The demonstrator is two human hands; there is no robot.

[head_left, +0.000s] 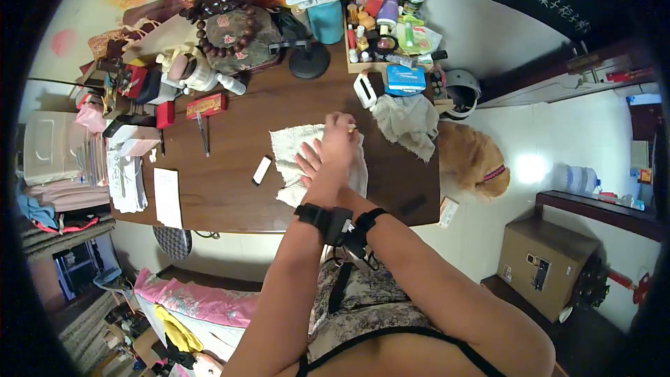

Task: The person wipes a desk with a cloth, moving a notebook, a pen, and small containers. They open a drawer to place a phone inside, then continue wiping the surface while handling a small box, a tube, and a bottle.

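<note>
A white cloth [285,145] is spread on the brown table [230,199], with both my hands over it. My forearms cross, the left one on top. Near the cloth's upper right edge, my left hand [339,138] has its fingers curled closed; a small yellowish-orange bit shows beside them, too small to name. Lower and to the left, my right hand [310,161] stretches its fingers apart over the cloth, its palm partly hidden behind the left forearm. A small white rectangular object with a dark end [262,170] lies left of the cloth.
Right of my hands lies a crumpled greyish cloth [408,124], below a blue box [405,78]. A tray of bottles [354,68] and a black round stand [309,61] occupy the back. Papers [167,197] lie left. A brown furry dog [474,157] is beside the table.
</note>
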